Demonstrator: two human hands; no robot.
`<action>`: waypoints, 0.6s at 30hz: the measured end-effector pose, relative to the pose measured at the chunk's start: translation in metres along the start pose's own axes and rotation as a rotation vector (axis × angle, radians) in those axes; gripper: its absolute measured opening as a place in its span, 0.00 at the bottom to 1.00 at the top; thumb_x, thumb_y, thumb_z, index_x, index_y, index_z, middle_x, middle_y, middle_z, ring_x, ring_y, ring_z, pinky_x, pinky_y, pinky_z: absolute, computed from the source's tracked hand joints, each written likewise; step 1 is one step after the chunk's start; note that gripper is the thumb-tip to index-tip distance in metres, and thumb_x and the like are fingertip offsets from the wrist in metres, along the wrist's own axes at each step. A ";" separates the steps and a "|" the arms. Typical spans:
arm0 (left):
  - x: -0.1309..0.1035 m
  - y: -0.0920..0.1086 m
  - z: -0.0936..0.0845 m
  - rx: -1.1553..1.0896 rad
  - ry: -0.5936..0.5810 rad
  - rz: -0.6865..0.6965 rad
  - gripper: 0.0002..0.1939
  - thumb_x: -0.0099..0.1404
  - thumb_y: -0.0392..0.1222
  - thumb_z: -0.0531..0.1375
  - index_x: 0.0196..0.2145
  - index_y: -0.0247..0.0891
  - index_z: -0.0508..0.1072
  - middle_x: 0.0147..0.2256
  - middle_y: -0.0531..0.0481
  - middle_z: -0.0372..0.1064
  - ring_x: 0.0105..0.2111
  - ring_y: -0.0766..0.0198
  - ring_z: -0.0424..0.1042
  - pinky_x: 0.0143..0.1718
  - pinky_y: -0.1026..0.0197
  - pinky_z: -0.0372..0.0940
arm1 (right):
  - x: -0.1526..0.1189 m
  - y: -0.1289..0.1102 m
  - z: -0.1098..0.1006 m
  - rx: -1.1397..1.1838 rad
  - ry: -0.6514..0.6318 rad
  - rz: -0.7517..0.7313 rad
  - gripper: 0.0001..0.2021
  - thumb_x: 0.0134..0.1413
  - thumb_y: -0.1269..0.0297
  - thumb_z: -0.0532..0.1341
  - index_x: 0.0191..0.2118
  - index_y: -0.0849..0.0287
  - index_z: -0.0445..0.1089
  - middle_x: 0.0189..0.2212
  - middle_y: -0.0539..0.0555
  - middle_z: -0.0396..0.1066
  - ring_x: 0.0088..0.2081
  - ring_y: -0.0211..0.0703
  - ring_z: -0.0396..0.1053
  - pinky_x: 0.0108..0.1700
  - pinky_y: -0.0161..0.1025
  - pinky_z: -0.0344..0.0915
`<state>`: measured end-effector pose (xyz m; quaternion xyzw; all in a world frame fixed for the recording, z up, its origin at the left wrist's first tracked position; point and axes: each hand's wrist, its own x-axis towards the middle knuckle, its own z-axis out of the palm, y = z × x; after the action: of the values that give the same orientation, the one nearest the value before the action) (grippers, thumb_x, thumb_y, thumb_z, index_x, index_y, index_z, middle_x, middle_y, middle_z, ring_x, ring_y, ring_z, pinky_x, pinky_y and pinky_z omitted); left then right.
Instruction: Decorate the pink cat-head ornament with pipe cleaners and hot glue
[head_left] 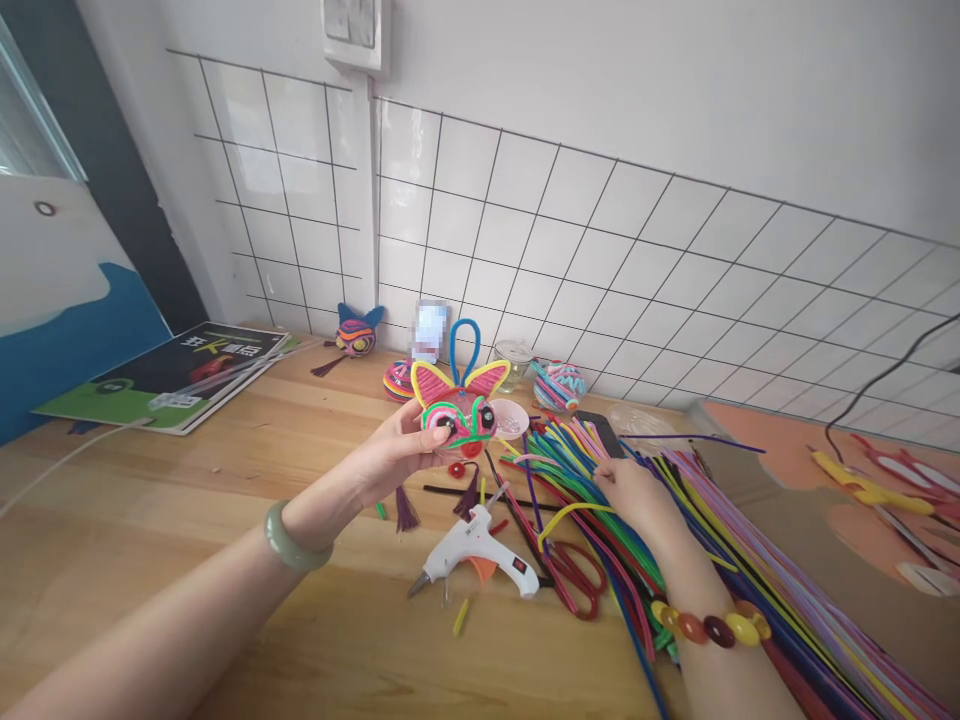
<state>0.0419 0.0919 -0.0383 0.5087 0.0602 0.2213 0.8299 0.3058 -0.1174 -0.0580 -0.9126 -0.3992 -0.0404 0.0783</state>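
Between the fingers and thumb of my left hand (pixel 401 440) is an animal-face ornament (pixel 461 415), held upright above the table. It has pink ears edged in yellow, a blue loop on top, black eyes and green and pink pipe-cleaner trim. My right hand (pixel 637 495) rests on a big spread of coloured pipe cleaners (pixel 559 455), its fingers curled together among them; whatever they pinch is hidden. Below the ornament lies a white glue gun (pixel 480 550), nozzle to the left. Red-handled scissors (pixel 581 580) sit beside it, partly under pipe cleaners.
Near the wall are a blue-eared ornament (pixel 356 332), a striped ball (pixel 559 385), a glass jar (pixel 514 362) and a propped phone (pixel 430 330). A small white dish (pixel 511 420) holds tiny bits. Purple tassels (pixel 406 512) lie nearby. A black-and-green book (pixel 180 375) is at left.
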 end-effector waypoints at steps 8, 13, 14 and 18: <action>0.000 -0.001 -0.001 -0.001 -0.018 0.003 0.21 0.58 0.40 0.66 0.49 0.40 0.69 0.47 0.44 0.72 0.42 0.55 0.76 0.44 0.54 0.70 | 0.000 -0.031 0.005 0.122 0.066 -0.036 0.09 0.58 0.65 0.54 0.39 0.57 0.71 0.38 0.58 0.76 0.39 0.48 0.74 0.35 0.37 0.61; 0.000 0.000 0.001 -0.001 0.003 0.001 0.22 0.57 0.41 0.67 0.48 0.40 0.69 0.46 0.43 0.73 0.41 0.56 0.76 0.44 0.55 0.70 | -0.013 -0.070 0.029 0.210 -0.021 -0.120 0.08 0.55 0.59 0.60 0.38 0.56 0.70 0.29 0.52 0.76 0.33 0.47 0.75 0.32 0.36 0.60; 0.000 0.001 0.002 0.002 0.009 0.001 0.22 0.57 0.41 0.67 0.48 0.40 0.69 0.46 0.43 0.73 0.41 0.56 0.76 0.44 0.55 0.69 | -0.015 -0.074 0.033 0.222 -0.033 -0.122 0.09 0.54 0.61 0.61 0.40 0.56 0.70 0.29 0.52 0.76 0.33 0.47 0.75 0.32 0.36 0.60; -0.001 0.003 0.002 0.008 0.001 0.002 0.22 0.57 0.41 0.67 0.49 0.40 0.69 0.48 0.44 0.72 0.43 0.55 0.75 0.45 0.54 0.68 | -0.012 -0.066 0.030 0.267 -0.048 -0.111 0.16 0.52 0.67 0.60 0.49 0.56 0.69 0.29 0.50 0.77 0.33 0.45 0.75 0.33 0.36 0.62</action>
<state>0.0412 0.0909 -0.0351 0.5121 0.0608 0.2222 0.8275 0.2493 -0.0764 -0.0823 -0.8714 -0.4526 0.0306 0.1871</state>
